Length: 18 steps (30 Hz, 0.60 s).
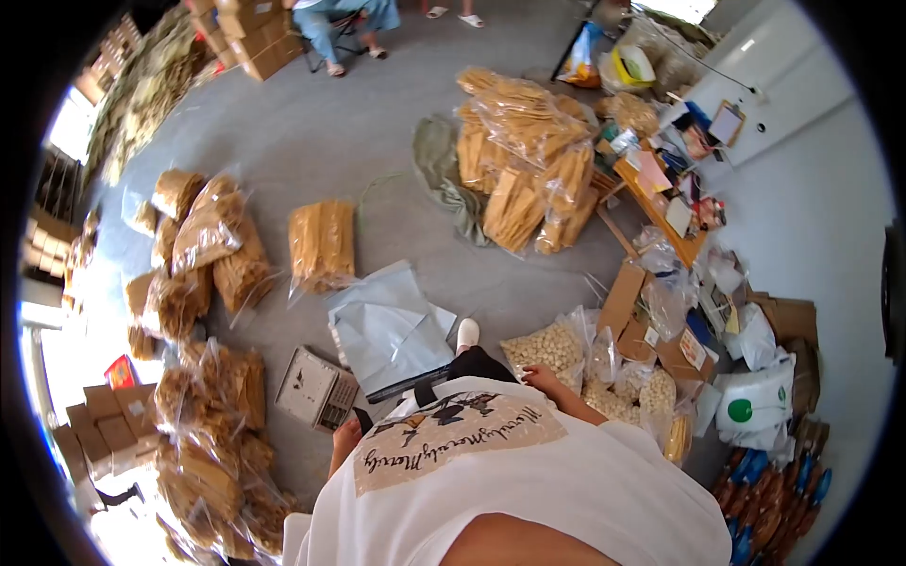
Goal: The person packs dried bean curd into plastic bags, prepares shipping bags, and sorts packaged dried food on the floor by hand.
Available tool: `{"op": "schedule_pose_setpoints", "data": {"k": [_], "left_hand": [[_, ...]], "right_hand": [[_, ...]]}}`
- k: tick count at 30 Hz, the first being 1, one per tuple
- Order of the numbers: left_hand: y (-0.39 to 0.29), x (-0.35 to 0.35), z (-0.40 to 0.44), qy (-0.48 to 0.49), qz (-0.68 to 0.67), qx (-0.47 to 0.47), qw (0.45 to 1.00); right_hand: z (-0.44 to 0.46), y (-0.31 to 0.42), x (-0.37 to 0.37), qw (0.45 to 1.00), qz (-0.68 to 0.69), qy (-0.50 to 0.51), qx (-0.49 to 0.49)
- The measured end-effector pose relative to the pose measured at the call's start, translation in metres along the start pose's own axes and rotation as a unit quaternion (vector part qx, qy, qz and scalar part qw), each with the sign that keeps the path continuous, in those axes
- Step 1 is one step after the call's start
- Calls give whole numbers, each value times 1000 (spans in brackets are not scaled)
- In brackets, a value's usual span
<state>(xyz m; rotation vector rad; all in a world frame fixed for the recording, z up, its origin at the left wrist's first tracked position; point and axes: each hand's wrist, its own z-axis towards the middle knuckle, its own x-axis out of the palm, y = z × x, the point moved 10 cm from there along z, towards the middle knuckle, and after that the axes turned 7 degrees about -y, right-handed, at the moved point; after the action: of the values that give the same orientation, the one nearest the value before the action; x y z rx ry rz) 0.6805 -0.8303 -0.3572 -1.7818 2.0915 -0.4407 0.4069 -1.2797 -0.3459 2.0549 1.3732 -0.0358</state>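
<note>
My left hand point(347, 436) is low beside my shirt, its fingers closed round a small flat black object point(362, 419) whose kind I cannot make out. Just beyond it a dusty white scale point(317, 389) with a keypad lies on the floor. Grey-white plastic mailing bags point(392, 321) are spread in front of my legs. On the other side, my right hand point(543, 377) hangs with its fingers loosely apart and nothing visible in it. Close to that hand stands a clear bag of pale round pieces point(549, 351); I cannot tell whether they touch.
A clear bag of tan strips point(321, 243) lies ahead. More bagged strips point(209, 236) are heaped at left, and a large pile point(528, 151) sits farther off. An orange table point(665, 212) holds clutter at right. Another person's legs point(344, 33) show at the top.
</note>
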Motion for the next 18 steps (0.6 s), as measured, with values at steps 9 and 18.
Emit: {"op": "schedule_pose_setpoints", "data": {"k": [9,18], "left_hand": [[-74,138,-12,-42,-49,11,998],[-119,208,5,-66,80,65,992]], "right_hand": [[51,42,-77,996,88,3,21],[78,39,-142,961,263,-82,18]]}}
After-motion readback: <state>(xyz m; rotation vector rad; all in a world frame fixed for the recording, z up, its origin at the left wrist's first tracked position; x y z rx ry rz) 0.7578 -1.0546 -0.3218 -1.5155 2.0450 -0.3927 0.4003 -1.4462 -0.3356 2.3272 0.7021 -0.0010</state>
